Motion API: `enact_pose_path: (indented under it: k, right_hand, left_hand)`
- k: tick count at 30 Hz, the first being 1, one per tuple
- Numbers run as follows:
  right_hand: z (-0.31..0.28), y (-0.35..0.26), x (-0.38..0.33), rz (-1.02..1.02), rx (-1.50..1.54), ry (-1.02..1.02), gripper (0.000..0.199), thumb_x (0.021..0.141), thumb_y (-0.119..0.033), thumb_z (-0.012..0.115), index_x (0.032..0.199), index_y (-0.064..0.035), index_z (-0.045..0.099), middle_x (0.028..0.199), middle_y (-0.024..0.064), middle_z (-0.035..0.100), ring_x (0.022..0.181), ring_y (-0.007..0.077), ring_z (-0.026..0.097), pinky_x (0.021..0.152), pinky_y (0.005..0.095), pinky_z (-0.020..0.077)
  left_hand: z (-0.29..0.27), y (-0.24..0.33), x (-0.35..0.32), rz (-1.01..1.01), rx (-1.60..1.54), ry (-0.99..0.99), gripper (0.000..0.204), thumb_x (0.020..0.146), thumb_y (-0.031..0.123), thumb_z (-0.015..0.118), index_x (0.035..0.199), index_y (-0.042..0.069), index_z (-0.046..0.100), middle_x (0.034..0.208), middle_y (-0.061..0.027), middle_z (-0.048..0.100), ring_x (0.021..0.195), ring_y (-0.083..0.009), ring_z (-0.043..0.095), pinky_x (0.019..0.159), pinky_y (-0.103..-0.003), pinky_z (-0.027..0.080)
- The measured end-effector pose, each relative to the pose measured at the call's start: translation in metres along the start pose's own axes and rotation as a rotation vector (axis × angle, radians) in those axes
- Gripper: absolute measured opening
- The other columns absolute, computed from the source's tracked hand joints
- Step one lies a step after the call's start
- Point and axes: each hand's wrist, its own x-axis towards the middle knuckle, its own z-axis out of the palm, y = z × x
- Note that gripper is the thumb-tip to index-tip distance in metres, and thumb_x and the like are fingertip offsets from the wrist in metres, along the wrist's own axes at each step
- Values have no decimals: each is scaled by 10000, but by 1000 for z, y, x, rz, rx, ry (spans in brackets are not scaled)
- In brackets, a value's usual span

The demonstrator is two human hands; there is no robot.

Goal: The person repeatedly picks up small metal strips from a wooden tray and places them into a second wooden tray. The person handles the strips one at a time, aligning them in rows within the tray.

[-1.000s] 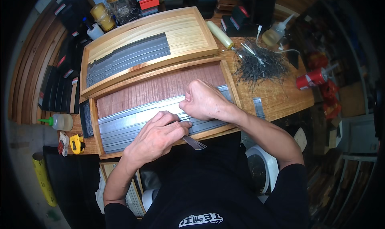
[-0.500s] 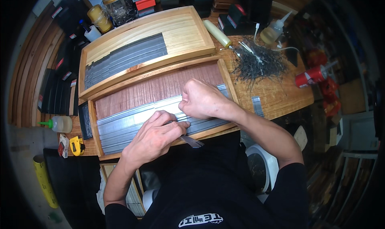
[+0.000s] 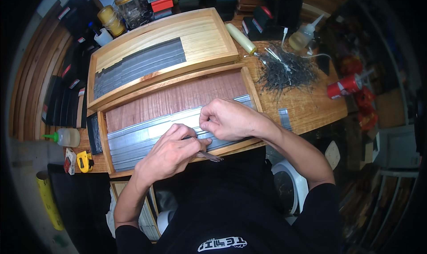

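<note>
Gripping a thin tool (image 3: 209, 155), both hands (image 3: 195, 136) press grey strips (image 3: 147, 138) in the near tray (image 3: 103, 138)

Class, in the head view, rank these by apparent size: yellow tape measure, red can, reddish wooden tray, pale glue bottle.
1. reddish wooden tray
2. red can and pale glue bottle: alike, unranked
3. yellow tape measure

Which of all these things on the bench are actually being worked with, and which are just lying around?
In use:
left hand holding a thin metal tool
right hand pressing the grey strips
near wooden tray

Lying about:
far wooden tray
pile of dark wires
glue bottle
yellow tape measure
red can
</note>
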Motion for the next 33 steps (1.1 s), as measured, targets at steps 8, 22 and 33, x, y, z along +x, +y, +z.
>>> enact_pose_path:
  k: [8, 22, 33]
  right_hand:
    - [-9, 0, 7, -5, -51, -86, 222, 971, -99, 602, 969, 38, 777, 789, 216, 737, 749, 309, 727, 725, 454, 557]
    - [-56, 11, -44, 360, -447, -123, 206, 848, -35, 570, 867, 34, 764, 796, 199, 734, 750, 311, 720, 790, 465, 603]
    - [-42, 40, -119, 306, -134, 467, 168, 1047, -114, 652, 1044, 9, 766, 748, 80, 722, 630, 157, 652, 625, 342, 532]
  left_hand:
    - [0, 1, -2, -71, -67, -17, 179, 930, 79, 766, 1108, 94, 765, 1075, 15, 783, 974, -192, 600, 885, -352, 452]
    - [-2, 2, -3, -69, -78, 48, 210, 871, -53, 699, 1033, 80, 704, 1151, -39, 824, 908, -216, 578, 841, -357, 445]
    - [8, 22, 51, 204, -232, -63, 310, 873, -157, 591, 1090, 60, 630, 1096, -119, 758, 1121, -273, 744, 1232, -575, 471]
